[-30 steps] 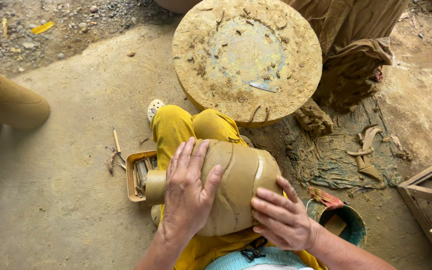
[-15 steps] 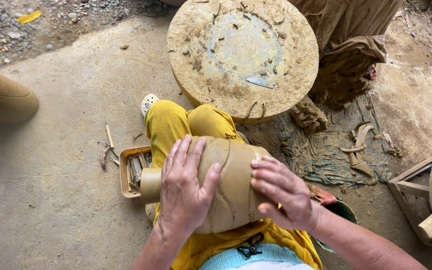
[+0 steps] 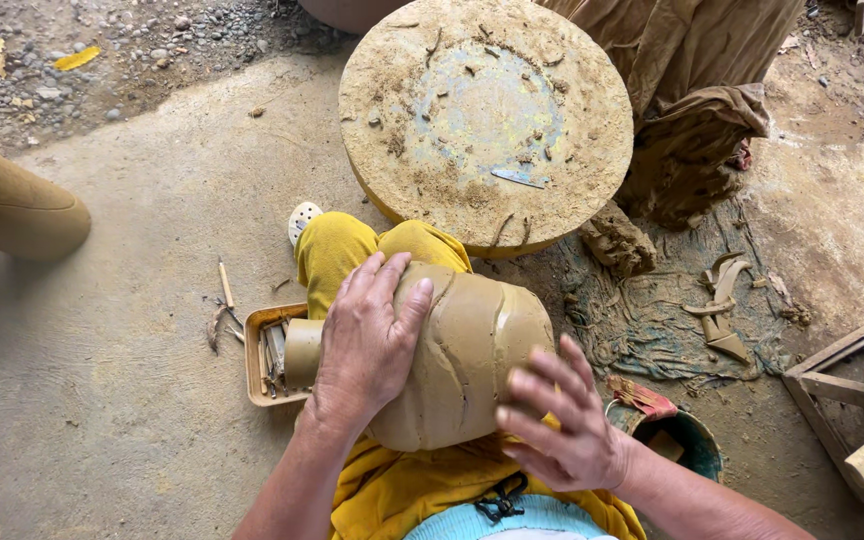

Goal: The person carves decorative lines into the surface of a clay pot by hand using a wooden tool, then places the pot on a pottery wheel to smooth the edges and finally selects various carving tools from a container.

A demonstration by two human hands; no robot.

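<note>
- Hands first: left hand (image 3: 367,335) lies flat and spread on the upper left side of a clay jar (image 3: 452,355), fingers open, palm pressed to the wet surface.
- Right hand (image 3: 562,425) sits at the jar's near right end, fingers spread and slightly blurred; whether its palm touches the clay or hangs just off it I cannot tell.
- Neither hand is closed around anything; both are open, well apart, one at each side of the jar.
- Jar lies on its side across the lap, on yellow trousers (image 3: 352,250), its narrow neck (image 3: 302,352) pointing left, its body marked with slanting ridges.
- Step in hand looks like smoothing or shaping the jar's wall; a next stroke would call for steady support from the left hand while the right presses lightly, since the clay looks soft.
- Just left of the neck, a small tray of tools (image 3: 262,355) sits on the floor.
- Farther off stands a round clay-crusted wheel (image 3: 487,120), with a thin blade (image 3: 517,178) on it.
- At the near right, a small bucket (image 3: 687,440).
</note>
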